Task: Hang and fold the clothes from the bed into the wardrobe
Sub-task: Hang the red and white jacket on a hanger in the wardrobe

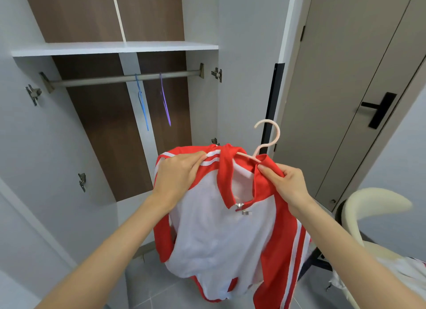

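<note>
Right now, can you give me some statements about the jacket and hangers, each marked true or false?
1. The left hand and the right hand hold the red and white jacket, which sits on the pink hanger. True.
2. A blue hanger and a purple hanger hang bare on the rail of the wardrobe. True.
3. The pink hanger's hook is over the rail. False: it is free, below the rail.
4. The wardrobe is shut. False: it stands open.

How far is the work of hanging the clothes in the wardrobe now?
Done: the pink hanger sits inside the red and white jacket. In hand: the left hand and right hand grip its shoulders. Still to do: hooking it on the rail, where only a blue hanger and a purple hanger hang bare.
</note>
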A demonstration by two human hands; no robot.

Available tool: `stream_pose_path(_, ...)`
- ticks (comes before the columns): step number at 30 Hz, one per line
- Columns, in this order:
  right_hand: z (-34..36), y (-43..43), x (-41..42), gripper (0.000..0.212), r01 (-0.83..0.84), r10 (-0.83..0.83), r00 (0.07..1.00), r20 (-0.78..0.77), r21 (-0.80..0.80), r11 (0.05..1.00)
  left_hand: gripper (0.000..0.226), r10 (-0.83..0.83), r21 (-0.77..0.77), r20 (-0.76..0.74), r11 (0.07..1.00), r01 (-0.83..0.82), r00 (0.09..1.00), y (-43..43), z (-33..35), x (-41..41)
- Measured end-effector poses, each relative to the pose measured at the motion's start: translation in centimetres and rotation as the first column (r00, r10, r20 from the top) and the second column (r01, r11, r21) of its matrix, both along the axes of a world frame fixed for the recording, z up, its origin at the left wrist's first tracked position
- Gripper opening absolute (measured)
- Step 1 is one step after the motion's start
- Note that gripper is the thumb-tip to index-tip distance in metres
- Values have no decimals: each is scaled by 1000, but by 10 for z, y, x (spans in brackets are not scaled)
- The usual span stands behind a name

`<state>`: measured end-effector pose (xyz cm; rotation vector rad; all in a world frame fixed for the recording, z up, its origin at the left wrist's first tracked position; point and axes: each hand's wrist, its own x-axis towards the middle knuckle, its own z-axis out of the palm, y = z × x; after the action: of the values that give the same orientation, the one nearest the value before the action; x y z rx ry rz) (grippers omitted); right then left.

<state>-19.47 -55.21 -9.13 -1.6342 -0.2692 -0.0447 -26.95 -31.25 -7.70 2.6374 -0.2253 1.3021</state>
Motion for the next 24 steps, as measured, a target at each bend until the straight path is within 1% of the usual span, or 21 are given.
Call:
stream_pose_path(1,2,1,-1,18,3,-3,1000,24,-4,1000,24,40,-8,-8,999,-40,999,4,0,1)
stream_pose_path(3,5,3,-3,24,6,-6,999,49,-15,1000,18,92,-95,-18,991,-93,996,9,2,2)
stream_pose_path(4,7,4,-4,29,2,-1,998,58,-27,1000,18,106,-122,-27,987,-109,994,7,3,3)
stream_pose_path(5,9,5,-4,33,-7,12,997,74,-61,998,21,119,-113,-50,986,-124,992,3,5,5)
stream_pose_path(7,10,6,-4,38,-24,47,991,123,-177,984,41,112,5,-121,994,-113,986,-6,9,10)
stream_pose_path(8,10,6,-2,42,-27,62,987,148,-228,973,48,73,69,-173,996,-62,982,-6,11,14)
stream_pose_path(9,10,6,-1,46,-21,67,984,168,-258,966,47,15,88,-255,996,7,967,-4,13,18)
stream_pose_path(10,11,4,0,46,-11,60,982,180,-262,965,38,-58,50,-358,995,81,932,-1,12,20)
stream_pose_path(11,13,2,-1,44,-6,56,979,195,-250,968,28,-158,-54,-446,987,150,881,3,11,22)
stream_pose_path(12,15,-2,-1,41,-15,66,975,212,-236,972,26,-275,-214,-497,958,191,823,4,9,22)
stream_pose_path(13,18,-6,-2,38,-34,86,969,230,-222,975,32,-368,-363,-499,911,196,785,2,6,21)
stream_pose_path(15,21,-15,1,37,-57,110,962,249,-213,975,46,-428,-534,-453,833,146,782,-4,-3,19)
stream_pose_path(16,23,-19,4,35,-51,104,965,241,-217,975,52,-420,-608,-436,790,84,796,-7,-8,20)
stream_pose_path(18,24,-29,9,19,-42,84,981,177,-227,973,59,-357,-719,-474,685,-120,805,-8,-15,25)
stream_pose_path(19,21,-35,10,13,-33,67,989,134,-242,970,60,-321,-735,-509,645,-210,799,-7,-18,28)
stream_pose_path(20,16,-42,12,15,-15,46,994,102,-284,959,59,-288,-730,-545,625,-276,787,-5,-21,30)
stream_pose_path(22,2,-56,12,29,-12,45,997,61,-451,893,57,-234,-709,-580,617,-342,781,-3,-23,32)
stream_pose_path(24,-12,-64,9,38,-35,77,996,47,-584,811,63,-204,-697,-586,622,-358,784,0,-23,33)
